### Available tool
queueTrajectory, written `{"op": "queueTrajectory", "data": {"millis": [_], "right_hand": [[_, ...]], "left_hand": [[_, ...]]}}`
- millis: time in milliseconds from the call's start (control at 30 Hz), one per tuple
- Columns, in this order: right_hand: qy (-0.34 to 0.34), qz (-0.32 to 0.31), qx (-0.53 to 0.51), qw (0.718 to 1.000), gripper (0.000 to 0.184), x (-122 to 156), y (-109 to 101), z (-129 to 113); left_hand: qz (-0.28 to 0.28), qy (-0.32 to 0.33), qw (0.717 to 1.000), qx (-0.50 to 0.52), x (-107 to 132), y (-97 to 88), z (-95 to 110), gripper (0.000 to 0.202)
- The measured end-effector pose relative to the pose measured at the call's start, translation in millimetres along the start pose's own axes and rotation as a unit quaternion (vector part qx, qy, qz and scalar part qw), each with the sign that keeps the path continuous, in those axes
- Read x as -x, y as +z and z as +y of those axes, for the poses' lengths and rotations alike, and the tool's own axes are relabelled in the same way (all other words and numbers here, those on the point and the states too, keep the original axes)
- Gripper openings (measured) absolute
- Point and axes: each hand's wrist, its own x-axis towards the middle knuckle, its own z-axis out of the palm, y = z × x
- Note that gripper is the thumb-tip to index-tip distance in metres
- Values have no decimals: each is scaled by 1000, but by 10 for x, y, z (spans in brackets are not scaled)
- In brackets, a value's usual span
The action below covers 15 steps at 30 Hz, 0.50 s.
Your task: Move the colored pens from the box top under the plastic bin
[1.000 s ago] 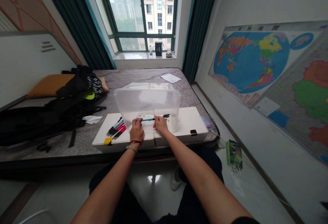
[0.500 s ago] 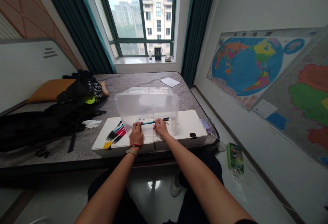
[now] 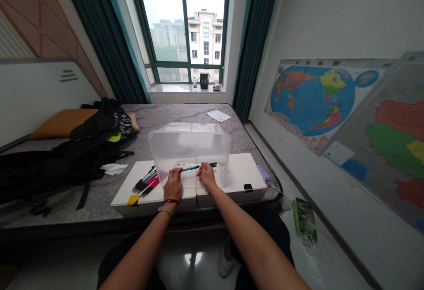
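Teal-blue pen (image 3: 190, 168), slim and straight, is what's held between both hands, pretty much mid-view. Most of the barrel you can see is that bright teal, and it goes darker toward the right end. Way too small to make out any lettering, and I can't tell what the tip looks like. It's tilted a bit, right end higher than the left.

Left hand (image 3: 172, 185) has its fingers pinching the left end, right hand (image 3: 207, 176) has its fingers curled in and pinching the other, so both ends are partly covered.

Location-wise, it's above the 2 white boxes (image 3: 243, 166), near the seam where they meet, and you see it against the clear bin (image 3: 172, 142). Can't tell whether it's in front of the bin or inside it.

Off to the left there's a bunch of loose pens (image 3: 149, 181) in red, black and blue, lying slanted on the left box. Some black pen (image 3: 213, 164) also shows just past the right hand. Boxes sit on a grey patterned bed (image 3: 142, 117).
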Motion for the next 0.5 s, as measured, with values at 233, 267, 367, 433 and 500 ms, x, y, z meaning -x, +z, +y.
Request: {"op": "queueTrajectory", "data": {"millis": [233, 267, 367, 433, 500], "right_hand": [[-11, -19, -44, 999, 24, 16, -7, -22], [-13, -23, -36, 999, 23, 22, -4, -25], [-8, -34, -20, 999, 23, 37, 6, -37], [-5, -35, -15, 999, 22, 41, 10, -38], [-9, -33, -8, 999, 21, 41, 13, -29]], "left_hand": [[-9, -3, 1000, -9, 3, 8, -21, 33], [-8, -5, 1000, -10, 3, 8, -18, 33], [-5, -8, 1000, -15, 5, 9, -11, 34], [-5, -9, 1000, -20, 5, 11, -11, 35], [-6, -9, 1000, -23, 5, 14, -15, 36]]}}
